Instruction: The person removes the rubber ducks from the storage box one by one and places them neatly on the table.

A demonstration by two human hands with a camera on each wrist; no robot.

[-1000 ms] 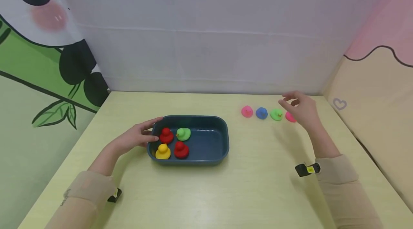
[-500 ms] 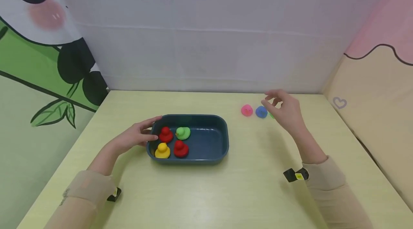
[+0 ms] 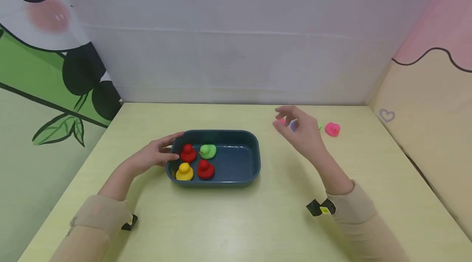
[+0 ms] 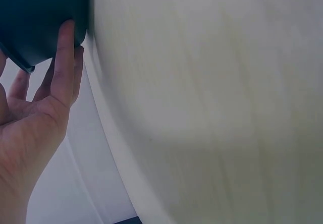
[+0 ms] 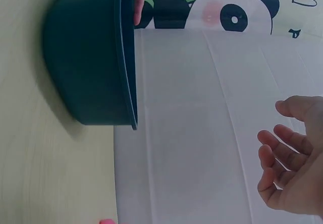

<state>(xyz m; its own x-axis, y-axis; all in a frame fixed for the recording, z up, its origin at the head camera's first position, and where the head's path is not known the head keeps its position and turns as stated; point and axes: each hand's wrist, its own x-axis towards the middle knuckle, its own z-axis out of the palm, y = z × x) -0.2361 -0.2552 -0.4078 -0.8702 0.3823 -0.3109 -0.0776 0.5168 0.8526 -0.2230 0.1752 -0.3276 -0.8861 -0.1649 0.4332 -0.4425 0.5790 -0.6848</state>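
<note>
Your left hand [image 3: 156, 153] grips the left rim of one tub [image 3: 239, 158]; a tug could jostle the contents. Your empty, loosely bent right hand [image 3: 300, 131] blocks your view beyond it, risking a blind knock. Inside: one yellow duck [image 3: 184, 172], two red ducks [image 3: 205, 170], one green duck [image 3: 208, 151]. Behind, on the surface [image 3: 225, 223]: two pink toys [image 3: 332, 130], one blue toy [image 3: 293, 126], one green toy [image 3: 319, 126].

A pale yellow tabletop [image 3: 228, 225] meets a creased, greyish-white backdrop [image 3: 236, 48] along its far edge. The left wall [image 3: 44, 184] bears a panda print [image 3: 26, 34] on green, the right wall [image 3: 435, 122] pink and cream with a small heart [image 3: 381, 111]. Soft light glows on the tabletop.
</note>
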